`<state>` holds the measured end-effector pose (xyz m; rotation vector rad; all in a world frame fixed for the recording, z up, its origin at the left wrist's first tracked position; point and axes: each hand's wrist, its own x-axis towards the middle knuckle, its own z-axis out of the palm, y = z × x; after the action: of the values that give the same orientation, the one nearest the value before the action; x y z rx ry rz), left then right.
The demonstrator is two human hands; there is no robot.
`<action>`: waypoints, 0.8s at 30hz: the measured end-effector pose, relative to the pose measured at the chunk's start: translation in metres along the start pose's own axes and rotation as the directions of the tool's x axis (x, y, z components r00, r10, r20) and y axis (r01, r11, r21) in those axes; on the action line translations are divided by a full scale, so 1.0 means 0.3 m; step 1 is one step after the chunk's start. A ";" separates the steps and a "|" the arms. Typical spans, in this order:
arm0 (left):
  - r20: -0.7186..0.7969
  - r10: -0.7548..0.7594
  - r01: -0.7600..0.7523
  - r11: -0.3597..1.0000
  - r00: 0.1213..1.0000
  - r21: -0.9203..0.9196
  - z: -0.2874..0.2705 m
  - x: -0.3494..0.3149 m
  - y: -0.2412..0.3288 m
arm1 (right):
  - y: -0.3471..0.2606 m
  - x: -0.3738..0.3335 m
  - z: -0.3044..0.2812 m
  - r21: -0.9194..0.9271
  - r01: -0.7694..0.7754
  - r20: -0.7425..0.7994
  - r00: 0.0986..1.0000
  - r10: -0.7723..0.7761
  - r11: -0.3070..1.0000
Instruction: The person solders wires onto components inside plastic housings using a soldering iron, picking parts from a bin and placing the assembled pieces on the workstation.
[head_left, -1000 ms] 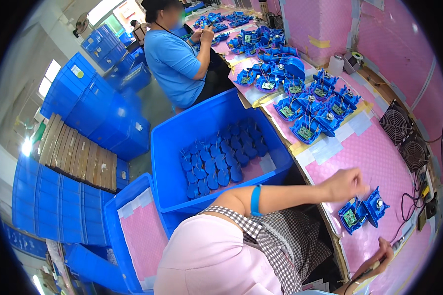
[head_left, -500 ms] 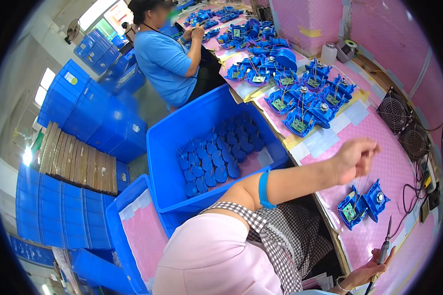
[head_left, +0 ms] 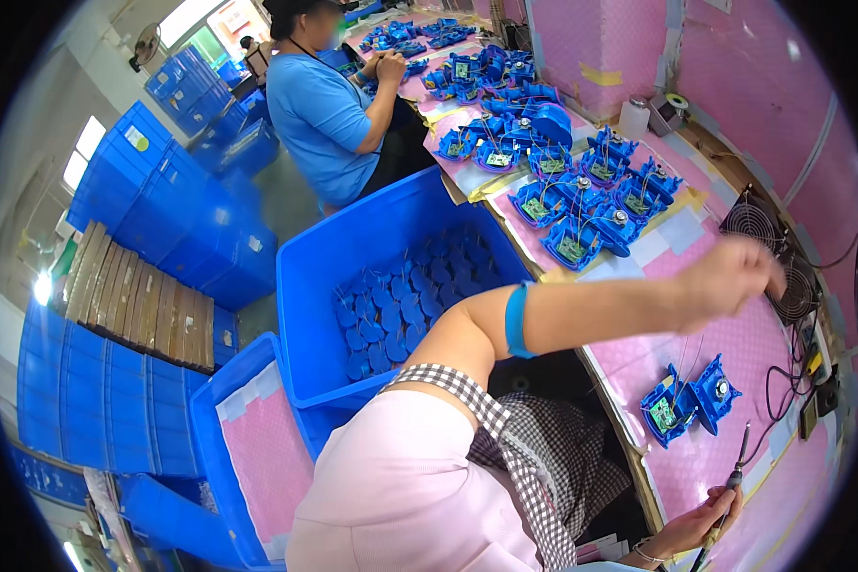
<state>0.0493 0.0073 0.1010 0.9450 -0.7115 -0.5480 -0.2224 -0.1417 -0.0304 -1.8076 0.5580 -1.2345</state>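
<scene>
My left hand (head_left: 729, 276) is lifted over the pink-covered bench (head_left: 767, 357), near two small fans; it is blurred, its fingers curled, and I cannot tell whether it holds anything. Below it lies a blue plastic housing with a green circuit board and thin wires (head_left: 688, 402). My right hand (head_left: 691, 529), at the lower edge, grips a soldering iron (head_left: 734, 467) whose tip points up toward that housing. A blue band circles my left arm.
A big blue bin (head_left: 305, 276) of blue round parts stands left of the bench, with a pink-lined bin (head_left: 257, 448) nearer. Several blue assemblies (head_left: 582, 200) crowd the far bench. Two fans (head_left: 751, 221) and cables sit by the wall. A co-worker in blue (head_left: 324, 114) sits beyond.
My left hand has risen from beside the blue housing and moved up and right toward the fans. The right hand with the soldering iron has come a little further into view.
</scene>
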 end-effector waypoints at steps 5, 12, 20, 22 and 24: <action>0.199 0.283 -0.340 0.651 0.938 0.679 0.004 -0.199 -0.225 | -0.054 -0.006 0.021 0.032 -0.082 -0.031 0.996 0.083 0.996; -0.064 -0.079 0.101 0.848 0.995 0.521 -0.023 -0.265 -0.194 | -0.050 -0.007 0.019 0.107 -0.146 -0.035 0.988 0.151 0.983; 0.191 0.091 -0.211 0.503 0.977 0.838 -0.044 -0.243 -0.254 | -0.048 -0.052 0.022 0.068 -0.255 -0.149 0.953 0.262 0.965; 0.097 0.080 -0.125 0.540 0.992 0.832 -0.074 -0.250 -0.234 | -0.090 -0.031 0.091 0.124 -0.147 -0.090 0.983 0.158 0.981; 0.020 0.103 -0.075 0.575 0.995 0.814 -0.069 -0.242 -0.216 | -0.101 -0.003 0.100 0.052 -0.057 0.058 0.997 0.054 0.997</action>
<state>0.0102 0.0377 0.0146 1.7764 -1.0082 -0.0676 -0.1986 -0.1128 -0.0097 -1.7653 0.5347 -1.1467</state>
